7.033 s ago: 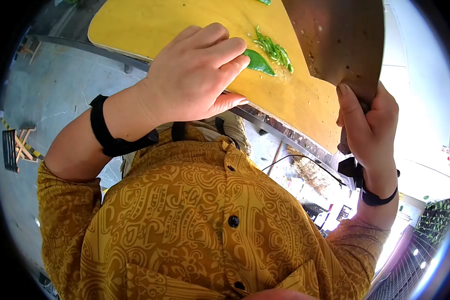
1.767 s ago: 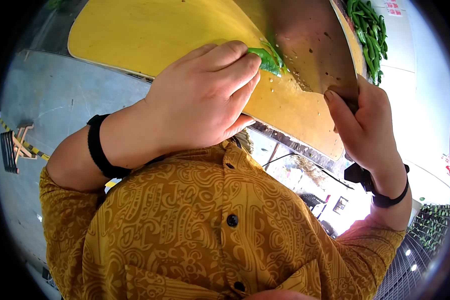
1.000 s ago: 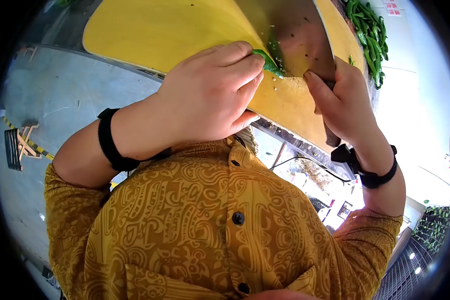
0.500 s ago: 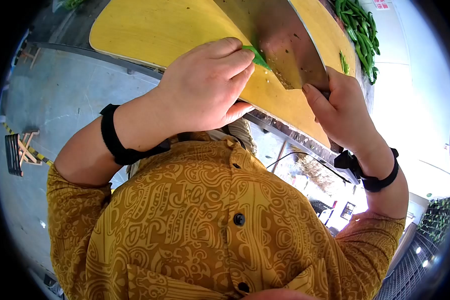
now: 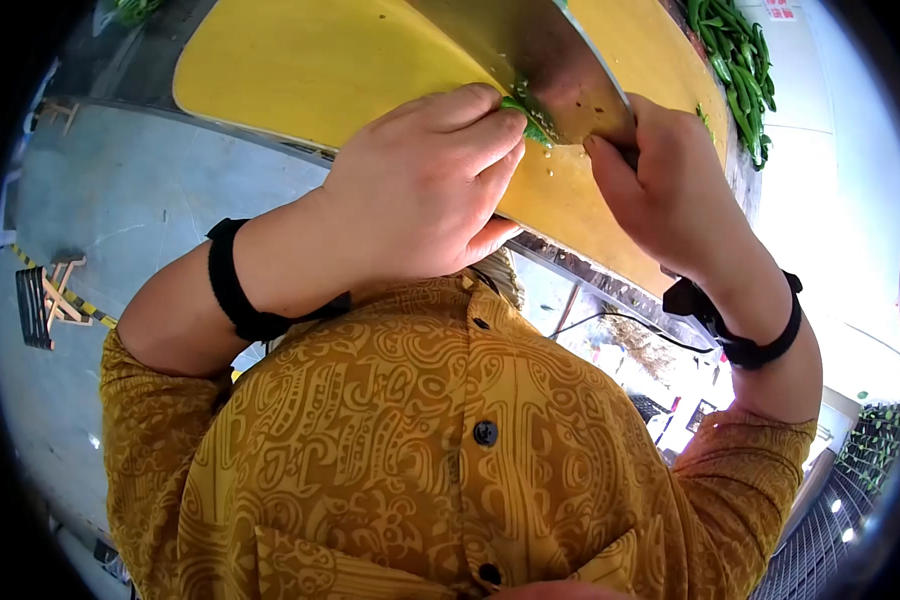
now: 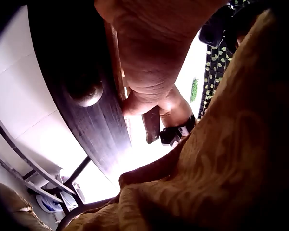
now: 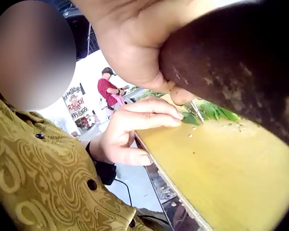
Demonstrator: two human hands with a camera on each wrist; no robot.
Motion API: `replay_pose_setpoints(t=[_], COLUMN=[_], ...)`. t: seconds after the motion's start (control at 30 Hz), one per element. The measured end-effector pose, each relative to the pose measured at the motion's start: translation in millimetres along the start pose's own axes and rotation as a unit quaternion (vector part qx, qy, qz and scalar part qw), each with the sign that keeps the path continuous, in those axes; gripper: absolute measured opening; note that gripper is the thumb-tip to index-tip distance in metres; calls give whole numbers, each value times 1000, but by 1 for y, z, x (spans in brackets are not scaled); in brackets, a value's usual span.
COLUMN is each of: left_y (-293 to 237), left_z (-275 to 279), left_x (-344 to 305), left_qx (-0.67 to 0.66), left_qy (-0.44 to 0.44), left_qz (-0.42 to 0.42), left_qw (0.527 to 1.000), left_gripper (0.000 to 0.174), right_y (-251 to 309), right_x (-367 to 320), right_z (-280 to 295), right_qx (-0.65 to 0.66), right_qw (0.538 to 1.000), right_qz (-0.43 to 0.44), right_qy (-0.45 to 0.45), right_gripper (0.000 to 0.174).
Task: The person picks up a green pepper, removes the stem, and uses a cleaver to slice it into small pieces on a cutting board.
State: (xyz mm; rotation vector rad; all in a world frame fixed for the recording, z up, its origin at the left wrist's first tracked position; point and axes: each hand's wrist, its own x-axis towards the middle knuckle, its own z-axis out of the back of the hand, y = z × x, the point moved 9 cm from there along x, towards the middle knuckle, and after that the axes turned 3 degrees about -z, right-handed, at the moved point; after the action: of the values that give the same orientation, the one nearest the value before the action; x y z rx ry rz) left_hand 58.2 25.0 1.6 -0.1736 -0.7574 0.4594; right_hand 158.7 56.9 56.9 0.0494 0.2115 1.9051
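My left hand (image 5: 425, 180) holds a flattened green pepper (image 5: 535, 128) down on the yellow cutting board (image 5: 300, 70), fingertips bent onto it. The right hand (image 5: 665, 190) grips a wide cleaver (image 5: 560, 70), thumb against the base of the blade. Its edge meets the pepper just beyond the left fingertips. In the right wrist view, cut pepper strips (image 7: 220, 112) lie past the blade, and the cleaver's dark, worn handle (image 7: 231, 62) fills the upper right. The left wrist view shows the underside of the left hand (image 6: 149, 57), with its work hidden.
A heap of whole green peppers (image 5: 738, 70) lies beyond the board's far right side. Some greens (image 5: 135, 10) sit at the back left. The board's near edge runs close to the patterned shirt (image 5: 370, 420). Another person (image 7: 110, 91) stands in the background.
Seven seconds ago the cleaver was raised to the right, showing a small pile of strips. Since then it has come left against the pepper, rising and falling, and less pepper protrudes from the left fingers.
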Motion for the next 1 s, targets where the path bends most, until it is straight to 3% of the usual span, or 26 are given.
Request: replay_pose_setpoints(t=[0.2, 0.5, 0.83, 1.0], left_y=[-1, -2, 0, 0], left_z=[1, -2, -3, -3], left_x=[-3, -3, -3, -1], left_qx=[14, 40, 11, 7], left_qy=[-9, -1, 2, 7], left_qz=[-7, -17, -5, -8], left_qw=[1000, 999, 1000, 1000], left_gripper=[57, 57, 57, 57], right_y=[-27, -9, -2, -2], right_x=[-8, -26, -17, -10], right_z=[1, 6, 2, -3], right_qx=[146, 84, -11, -2], right_qw=[983, 995, 997, 999], right_qz=[-115, -53, -44, -16], right_qy=[11, 28, 67, 37], right_gripper=[19, 20, 20, 16])
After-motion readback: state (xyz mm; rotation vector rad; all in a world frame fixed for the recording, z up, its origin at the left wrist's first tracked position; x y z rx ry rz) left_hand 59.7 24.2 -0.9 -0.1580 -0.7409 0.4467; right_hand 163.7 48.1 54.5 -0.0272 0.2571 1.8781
